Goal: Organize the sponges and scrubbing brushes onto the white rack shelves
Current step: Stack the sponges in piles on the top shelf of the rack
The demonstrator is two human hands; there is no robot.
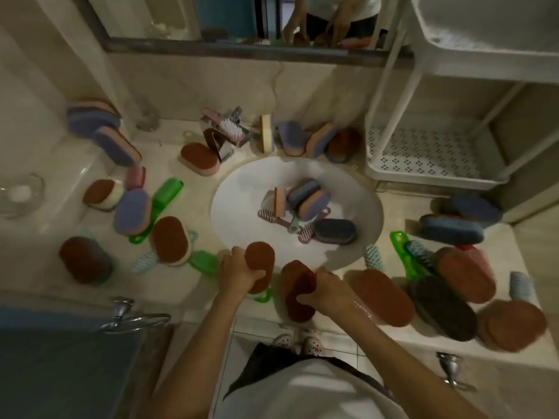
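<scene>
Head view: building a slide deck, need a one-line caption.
Left hand grips a brown sponge, right hand a second brown sponge, at the sink rim; white rack beside.

Left hand [239, 272] around brown sponge [260, 257], right hand [325, 290] around darker sponge [295, 275]

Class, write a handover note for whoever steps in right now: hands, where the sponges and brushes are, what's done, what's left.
Left hand grips a brown sponge; right hand grips a second brown sponge, both at the sink's front rim.
Other sponges and brushes lie across the counter and in the sink.
Done: nothing shows on the lower rack shelf; the upper shelf is seen only from below.
Left: shelve the held two, then the rest.
</scene>
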